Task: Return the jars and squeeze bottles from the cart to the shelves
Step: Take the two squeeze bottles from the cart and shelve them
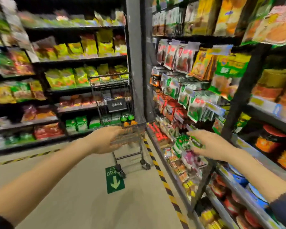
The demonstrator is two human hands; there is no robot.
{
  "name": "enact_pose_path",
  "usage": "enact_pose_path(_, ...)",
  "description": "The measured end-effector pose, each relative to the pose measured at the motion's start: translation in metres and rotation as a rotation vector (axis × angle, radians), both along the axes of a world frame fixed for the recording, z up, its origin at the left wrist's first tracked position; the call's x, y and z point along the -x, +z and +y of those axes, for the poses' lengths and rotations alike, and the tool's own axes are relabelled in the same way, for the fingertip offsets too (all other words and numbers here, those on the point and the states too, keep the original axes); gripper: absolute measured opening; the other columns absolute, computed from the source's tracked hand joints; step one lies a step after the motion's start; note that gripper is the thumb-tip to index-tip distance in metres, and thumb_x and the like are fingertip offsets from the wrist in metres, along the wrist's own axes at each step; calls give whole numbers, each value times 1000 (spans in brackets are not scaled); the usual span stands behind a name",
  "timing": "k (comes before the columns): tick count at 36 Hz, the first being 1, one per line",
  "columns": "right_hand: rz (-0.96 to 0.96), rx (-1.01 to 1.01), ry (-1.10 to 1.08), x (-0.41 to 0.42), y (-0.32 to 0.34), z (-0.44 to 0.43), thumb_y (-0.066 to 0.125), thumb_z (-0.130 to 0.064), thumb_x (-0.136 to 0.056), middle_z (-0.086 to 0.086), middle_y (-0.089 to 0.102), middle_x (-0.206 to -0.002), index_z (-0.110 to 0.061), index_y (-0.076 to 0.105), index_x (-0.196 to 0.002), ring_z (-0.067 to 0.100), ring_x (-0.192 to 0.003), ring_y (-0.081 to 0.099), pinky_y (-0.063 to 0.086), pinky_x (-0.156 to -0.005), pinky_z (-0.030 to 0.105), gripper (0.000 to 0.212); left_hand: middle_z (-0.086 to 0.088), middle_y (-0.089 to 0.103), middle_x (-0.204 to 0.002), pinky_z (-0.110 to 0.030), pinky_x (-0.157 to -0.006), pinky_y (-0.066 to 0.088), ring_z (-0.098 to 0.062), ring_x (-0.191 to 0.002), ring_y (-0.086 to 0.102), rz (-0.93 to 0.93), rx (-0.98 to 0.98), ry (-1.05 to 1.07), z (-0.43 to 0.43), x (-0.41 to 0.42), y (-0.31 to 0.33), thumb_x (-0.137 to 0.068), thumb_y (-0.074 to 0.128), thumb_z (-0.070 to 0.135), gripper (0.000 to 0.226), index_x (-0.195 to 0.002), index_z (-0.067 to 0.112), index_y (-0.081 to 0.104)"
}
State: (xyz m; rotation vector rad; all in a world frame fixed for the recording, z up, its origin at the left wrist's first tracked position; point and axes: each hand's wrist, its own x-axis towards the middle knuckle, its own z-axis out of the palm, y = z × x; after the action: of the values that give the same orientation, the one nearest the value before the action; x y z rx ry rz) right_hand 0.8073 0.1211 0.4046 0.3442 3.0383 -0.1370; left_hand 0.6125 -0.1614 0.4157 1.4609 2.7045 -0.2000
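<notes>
Cart (111, 90) dead ahead; my left hand (106, 140) nearer, open at its basket. Right hand (211, 146) seems to grip a blurry green-capped jar (195, 142) beside the shelves (262, 160).

**One camera, worn on the head**

It sits on the person's head and looks forward and down at the cart (130, 136). The cart is near, just past the left hand (104, 141) and right hand (210, 146). Shelves (79, 57) stand left and right of the cart.
</notes>
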Motion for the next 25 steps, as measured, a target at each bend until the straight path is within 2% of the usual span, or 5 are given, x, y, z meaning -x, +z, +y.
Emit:
enact_pose_path(7,-3,33,125,102,-14,9,52,-36,-92,-4,28,-153,-24,24,-147,11,-140,27,27,-112,28,63,-3,25,-155,-29,-114,23,-18,-141,27,31,44,115,-8,69,-22,-92,45,48,69,-149,17,20)
enact_pose_path(11,-7,68,186,166,-25,30,52,-35,-91,-7,30,-151,-24,26,-146,12,-138,31,30,-111,29,62,-2,30,-153,-29,-113,26,-17,-139,31,26,27,160,8,113,-31,-92,48,45,66,-147,17,25)
enact_pose_path(16,38,78,259,247,-29,65,55,-35,-88,-4,42,-145,-23,33,-143,14,-131,41,38,-106,33,60,-2,41,-145,-30,-108,34,-17,-131,40,-15,-8,217,42,171,-35,-92,49,43,58,-141,16,34)
enact_pose_path(21,-13,82,308,325,-23,94,54,-33,-90,-3,38,-147,-23,29,-144,14,-132,40,38,-106,33,61,-2,28,-154,-29,-113,25,-18,-140,28,-32,13,277,71,229,-39,-93,46,45,67,-148,15,22)
enact_pose_path(25,-36,73,347,385,-28,109,55,-35,-89,-3,36,-149,-23,30,-144,15,-134,38,35,-109,32,62,-3,26,-154,-31,-115,25,-18,-140,27,-60,13,324,85,274,-48,-92,44,49,70,-148,14,20)
